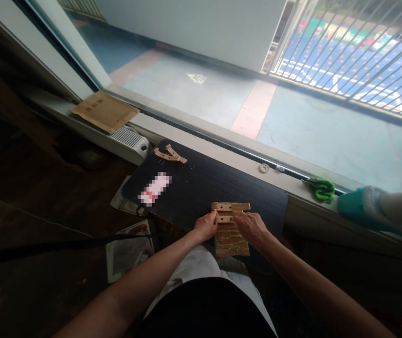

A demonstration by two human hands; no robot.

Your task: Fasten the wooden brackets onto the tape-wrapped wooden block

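Close to my body, at the near side of a black board, my two hands are closed at opposite ends of a light wooden piece with dark holes. My left hand grips its left end. My right hand is curled at its right end, with the fingertips partly hidden. Just beyond lies a similar wooden piece, also with holes. Underneath, toward me, is a block wrapped in shiny brownish tape. A forked wooden piece rests at the board's far left.
On the windowsill are a brown padded envelope, a small roll of tape and green-handled scissors. A teal container stands at the right. A blurred-out pink item lies on the board, and small crumbs are scattered there.
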